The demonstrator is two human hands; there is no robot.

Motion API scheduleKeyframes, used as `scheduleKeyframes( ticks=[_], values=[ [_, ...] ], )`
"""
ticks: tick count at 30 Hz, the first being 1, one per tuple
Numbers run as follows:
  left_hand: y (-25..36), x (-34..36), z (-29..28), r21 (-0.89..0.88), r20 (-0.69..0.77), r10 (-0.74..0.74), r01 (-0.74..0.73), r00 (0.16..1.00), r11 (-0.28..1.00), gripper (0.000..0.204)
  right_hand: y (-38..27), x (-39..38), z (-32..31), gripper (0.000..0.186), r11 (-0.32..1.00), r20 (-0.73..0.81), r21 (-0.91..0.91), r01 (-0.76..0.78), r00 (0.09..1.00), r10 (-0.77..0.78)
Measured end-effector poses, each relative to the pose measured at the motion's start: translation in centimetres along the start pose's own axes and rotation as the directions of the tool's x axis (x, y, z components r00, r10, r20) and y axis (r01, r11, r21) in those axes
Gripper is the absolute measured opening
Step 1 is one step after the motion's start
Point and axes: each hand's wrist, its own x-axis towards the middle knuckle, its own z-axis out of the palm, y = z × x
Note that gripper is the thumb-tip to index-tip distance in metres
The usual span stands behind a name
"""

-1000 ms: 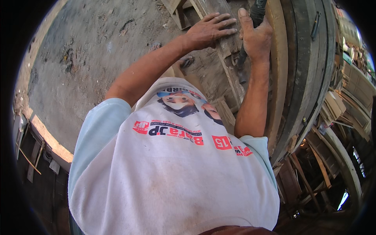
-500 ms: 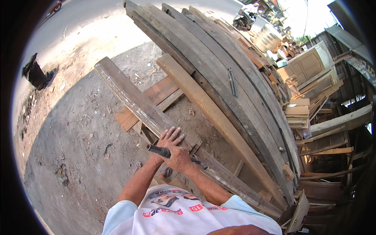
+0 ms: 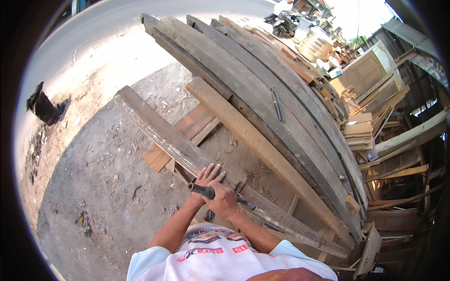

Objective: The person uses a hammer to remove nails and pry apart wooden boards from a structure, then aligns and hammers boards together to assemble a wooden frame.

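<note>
A long weathered wooden beam (image 3: 157,131) with whitish scrapes along its edge runs diagonally in front of me. My left hand (image 3: 209,176) lies on it with the fingers stretched out over the top face. Just beside it, my right hand (image 3: 223,200) is closed around a dark tool with a tubular ribbed grip (image 3: 200,189). The grip's round end sticks out to the left of my fist. The tool's other end comes out past the right hand, low over the beam, and its shape is hard to make out. Small dark metal pieces (image 3: 240,187) stand up from the beam near my right hand.
A lighter brown beam (image 3: 253,145) lies parallel, beside a pile of grey planks (image 3: 225,61) with slim dark pincers (image 3: 277,104) on top. Short boards (image 3: 190,129) lie under my beam. A black bin (image 3: 43,105) stands far left; doors and scrap wood (image 3: 365,75) fill the right.
The whole view has shifted a little, so hands and beams appear lower and further right. Both hands keep the same hold and place on the beam.
</note>
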Motion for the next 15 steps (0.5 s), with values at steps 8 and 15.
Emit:
scheduleKeyframes(
  ticks=[8, 15],
  values=[
    [-0.3, -0.7, -0.2, 0.082, 0.134, -0.058, 0.047, 0.989, 0.996, 0.091, 2.9, 3.3, -5.4, 0.027, 0.93, -0.236, 0.219, -0.296, 0.909, 0.345],
    [-0.8, -1.1, 0.9, -0.141, -0.013, 0.001, -0.003, 1.0, 0.99, 0.074, 6.1, 2.9, -7.6, 0.032, 0.88, -0.273, 0.288, -0.377, 0.849, 0.453]
  ],
)
